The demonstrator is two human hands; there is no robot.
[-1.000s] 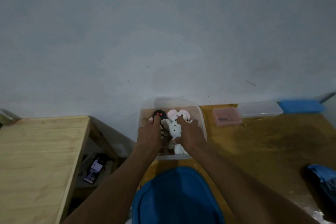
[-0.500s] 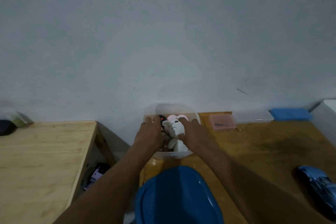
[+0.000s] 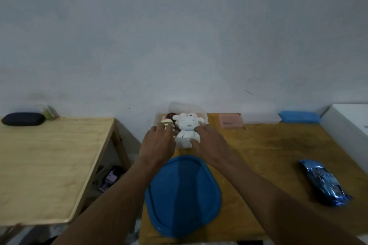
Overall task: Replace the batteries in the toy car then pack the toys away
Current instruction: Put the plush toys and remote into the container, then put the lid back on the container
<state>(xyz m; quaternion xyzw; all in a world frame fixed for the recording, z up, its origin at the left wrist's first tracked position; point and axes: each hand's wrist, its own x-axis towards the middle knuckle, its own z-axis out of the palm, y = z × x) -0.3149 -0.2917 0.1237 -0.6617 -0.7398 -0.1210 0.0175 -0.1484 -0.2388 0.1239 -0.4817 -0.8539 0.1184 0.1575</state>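
Right grip [image 3: 209,143] clamped on white plush [image 3: 187,126] in clear box [image 3: 202,112]; left grip [image 3: 157,142] on striped toy [image 3: 165,123], closure unclear

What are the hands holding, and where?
The right hand grips the white toy by its side. Whether the left hand grips anything cannot be told.
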